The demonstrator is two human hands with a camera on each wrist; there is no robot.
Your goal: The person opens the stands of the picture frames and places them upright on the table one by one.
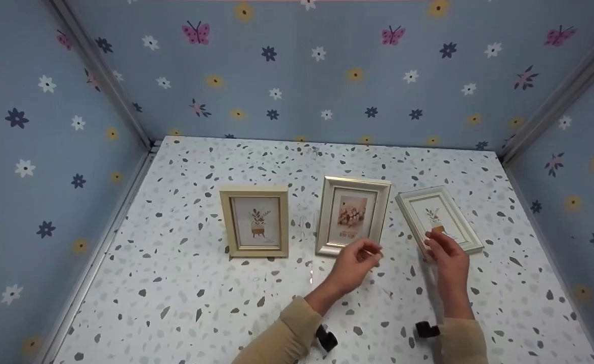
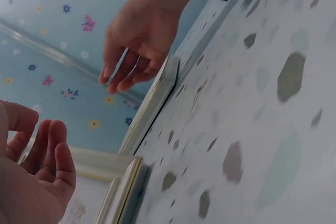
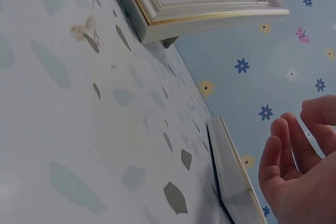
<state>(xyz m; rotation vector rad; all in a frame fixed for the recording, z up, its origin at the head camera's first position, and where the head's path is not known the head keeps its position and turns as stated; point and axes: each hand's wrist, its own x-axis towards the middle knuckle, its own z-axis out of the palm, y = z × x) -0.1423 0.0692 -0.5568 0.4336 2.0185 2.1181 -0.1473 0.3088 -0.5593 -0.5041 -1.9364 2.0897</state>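
Note:
Three photo frames are on the speckled tabletop. A cream photo frame (image 1: 256, 222) with a potted-plant picture stands upright at the left. Beside it stands a silver-white photo frame (image 1: 352, 210) with a flower picture, also visible in the right wrist view. A white photo frame (image 1: 436, 212) lies face up at the right. My left hand (image 1: 355, 263) is in front of the standing middle frame's lower edge, its fingers loosely curled around nothing. Over the near part of the lying frame hangs my right hand (image 1: 449, 258), fingers loosely bent, holding nothing; the right wrist view shows it apart from the frame.
Blue flower-patterned panels (image 1: 297, 76) enclose the tabletop (image 1: 185, 303) at the back and both sides, joined by metal strips at the corners. A black wrist mount (image 1: 326, 338) sits by the left sleeve, and another black mount (image 1: 427, 329) by the right.

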